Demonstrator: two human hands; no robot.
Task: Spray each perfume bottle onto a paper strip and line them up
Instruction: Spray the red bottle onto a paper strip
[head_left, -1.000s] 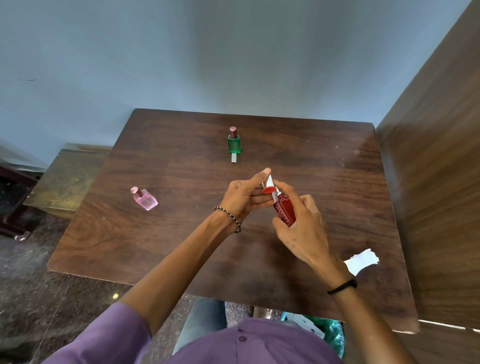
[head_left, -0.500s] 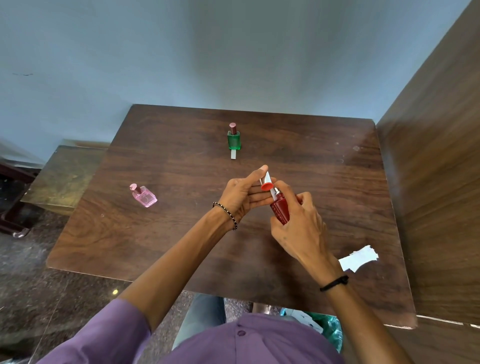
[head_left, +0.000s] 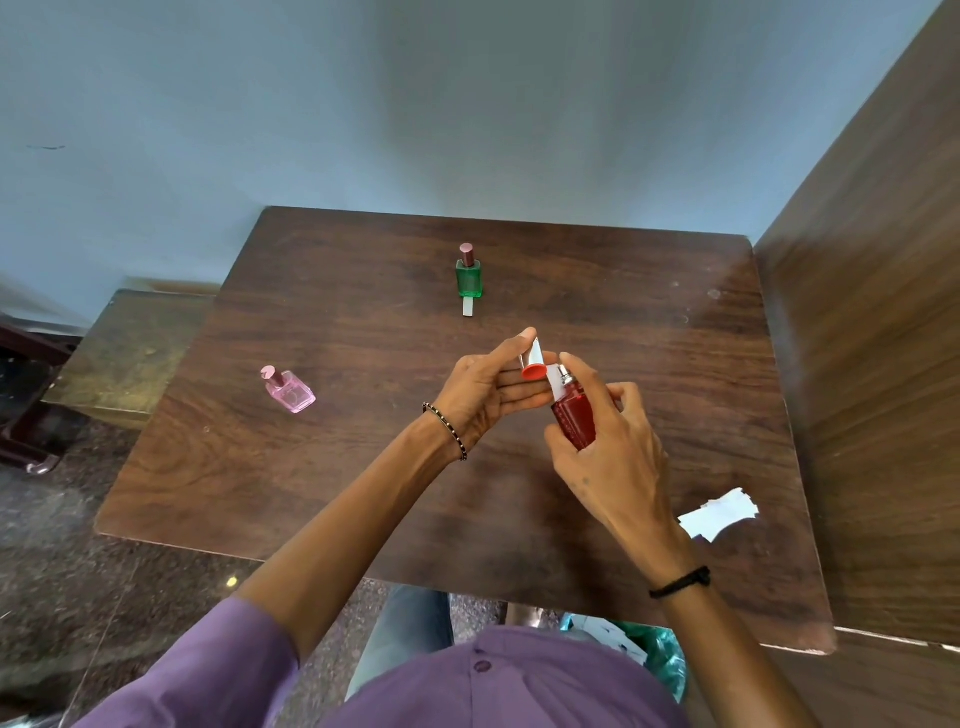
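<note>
My right hand (head_left: 608, 457) grips a red perfume bottle (head_left: 574, 420) above the middle of the wooden table (head_left: 322, 457), its index finger on the silver nozzle. My left hand (head_left: 488, 395) holds a white paper strip (head_left: 543, 366) and the red cap (head_left: 533, 371) right beside that nozzle. A green bottle (head_left: 469, 275) stands capped at the back with a paper strip (head_left: 468, 306) lying in front of it. A pink bottle (head_left: 291, 391) sits capped at the left.
Spare white paper strips (head_left: 719, 514) lie near the table's right edge. A wooden panel (head_left: 872, 364) rises along the right side. A lower side table (head_left: 130, 353) stands at the left. The blue wall lies behind.
Both hands with the red bottle, cap and strip stayed close together above the table, shifting only slightly. The bottles on the table did not move.
</note>
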